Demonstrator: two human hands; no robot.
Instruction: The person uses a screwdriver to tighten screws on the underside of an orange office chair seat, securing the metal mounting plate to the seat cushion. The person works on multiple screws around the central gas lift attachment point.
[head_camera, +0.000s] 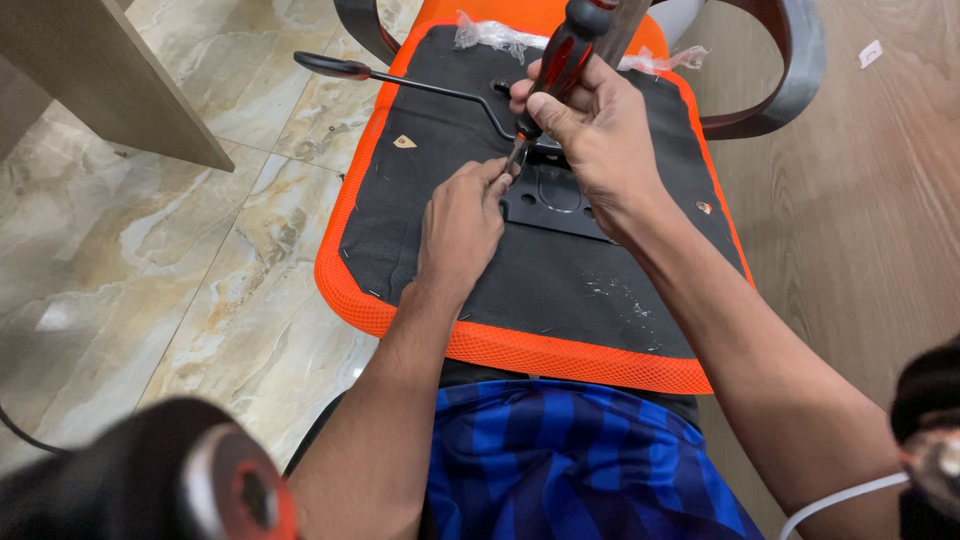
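Note:
An upturned chair seat (560, 300) with orange mesh edging and a black fabric underside lies in front of me. A black metal plate (555, 195) is on its middle. My right hand (600, 130) grips a screwdriver (560, 60) with a red and black handle, its tip pointing down at the plate's left edge. My left hand (462, 225) pinches something small at that tip; what it is cannot be made out. A thin black lever (400, 80) juts out left from the plate.
A grey curved armrest (790, 70) lies behind the seat on wooden flooring at right. Marble tiles cover the floor at left, with a wooden panel (90, 70) at top left. A black wheel part (170, 480) sits at bottom left.

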